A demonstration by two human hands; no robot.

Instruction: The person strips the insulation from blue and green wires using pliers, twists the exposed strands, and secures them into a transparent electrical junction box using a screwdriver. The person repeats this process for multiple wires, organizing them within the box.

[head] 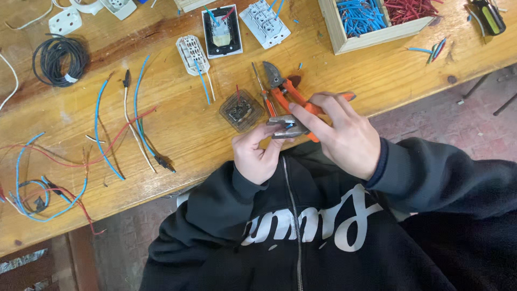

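Currently: left hand (257, 153) pinches small grey metal part (283, 128) above wooden bench edge (177, 161); right hand (344, 132) closed around orange-handled cutting pliers (285, 91). Best practice, judged: steady part, seat blades squarely before squeezing.

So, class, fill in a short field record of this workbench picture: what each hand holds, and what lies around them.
left hand: pinches a small grey metal part at the bench edge
right hand: fingers on the same part, over the orange-handled cutters
near the hands: clear square socket insert, red screwdriver
bench: wooden table with loose blue, red and white wires
far side: white socket modules, black wire coil, wooden box of blue and red wire pieces
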